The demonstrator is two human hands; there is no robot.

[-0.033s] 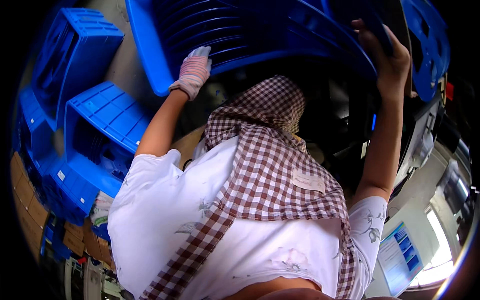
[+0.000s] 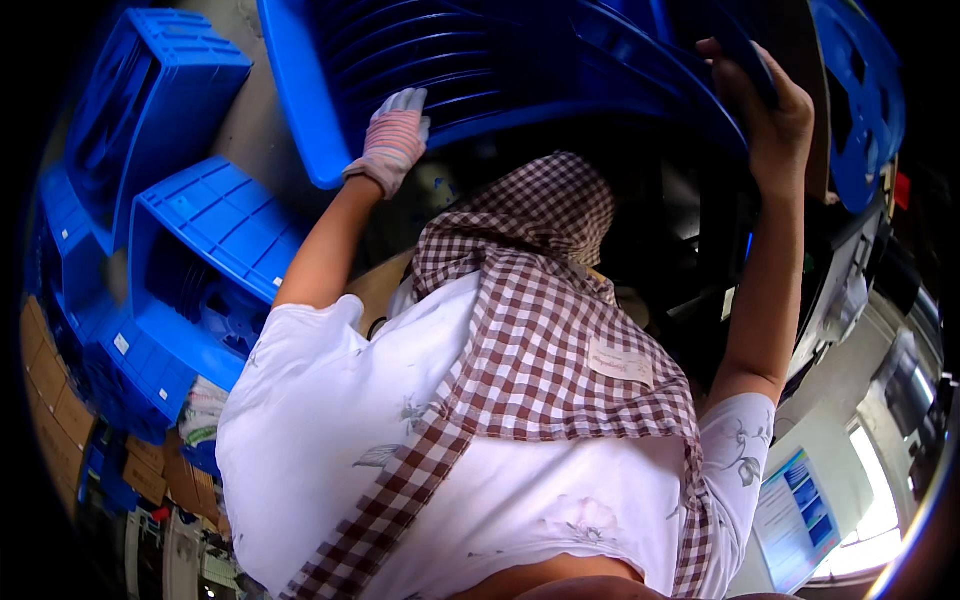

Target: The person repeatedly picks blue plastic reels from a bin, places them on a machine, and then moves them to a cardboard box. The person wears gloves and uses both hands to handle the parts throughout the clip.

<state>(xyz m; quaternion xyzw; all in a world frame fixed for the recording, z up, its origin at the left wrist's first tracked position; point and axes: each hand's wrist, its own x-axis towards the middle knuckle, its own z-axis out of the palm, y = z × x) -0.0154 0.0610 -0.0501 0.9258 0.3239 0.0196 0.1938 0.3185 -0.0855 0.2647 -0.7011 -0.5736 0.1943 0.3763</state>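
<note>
A large blue bin (image 2: pixel 298 95) stands in front of me, with a row of thin blue discs (image 2: pixel 415 50) on edge inside it. My left hand (image 2: pixel 393 140), in a white and pink striped glove, is at the bin's near side by these discs, its fingers stretched out and holding nothing. My bare right hand (image 2: pixel 785 115) is raised at the upper right. Its fingers and thumb are closed round the edge of a dark blue reel (image 2: pixel 745 50), most of which lies in shadow or beyond the upper edge.
Several blue bins (image 2: pixel 215 215) are stacked at the left, some holding blue reels. Cardboard boxes (image 2: pixel 60 400) are below them. Another blue reel (image 2: pixel 858 100) with cutouts stands at the far right. A poster (image 2: pixel 797 520) hangs near a bright window at the lower right.
My left hand has shifted very slightly to the right and its fingers stretch a little further. My right hand keeps its hold, moving barely left.
</note>
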